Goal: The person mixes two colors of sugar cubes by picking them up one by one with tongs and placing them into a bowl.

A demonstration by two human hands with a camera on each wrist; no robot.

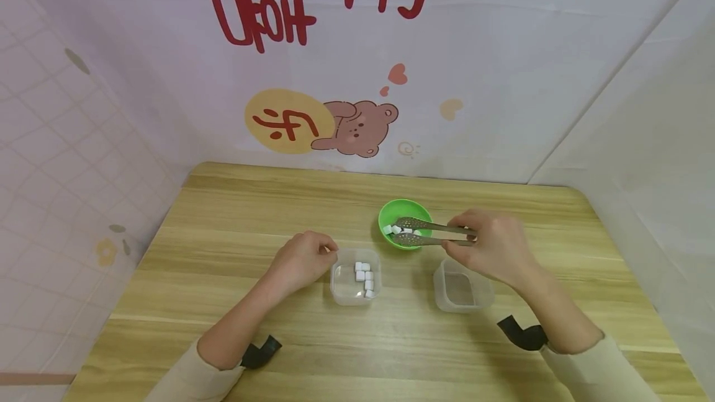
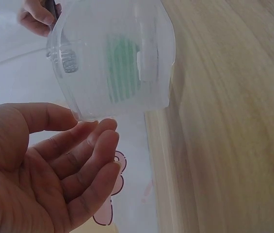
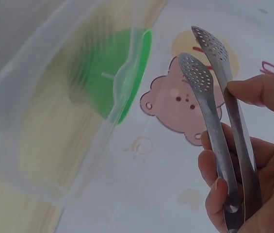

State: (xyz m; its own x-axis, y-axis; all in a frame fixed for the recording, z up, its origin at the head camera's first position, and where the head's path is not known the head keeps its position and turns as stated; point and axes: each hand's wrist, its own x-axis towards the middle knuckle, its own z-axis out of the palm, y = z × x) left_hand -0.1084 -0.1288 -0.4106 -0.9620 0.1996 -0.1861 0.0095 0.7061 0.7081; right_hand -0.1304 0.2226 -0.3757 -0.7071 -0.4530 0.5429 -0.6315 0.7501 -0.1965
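Head view: the left hand (image 1: 304, 260) pinches the rim of the left translucent container (image 1: 337, 295) at its ten o'clock, thumb and forefinger together. White cubes (image 1: 364, 276) sit inside this container, toward its three o'clock. The green bowl (image 1: 403, 208) lies between one and two o'clock from there, more white cubes along its lower side. The right hand (image 1: 491, 244) grips perforated metal tongs (image 1: 438, 241), which reach over the bowl from three o'clock, their heads apart. The right translucent container (image 1: 463, 303) stands between four and five o'clock from the bowl.

Left wrist view: thumb and forefinger meet at the container's edge, the other fingers loosely bent; the bowl shows green through the wall, toward twelve o'clock.

Right wrist view: fingers and thumb hold the tongs' arms; a blurred translucent wall fills ten o'clock.
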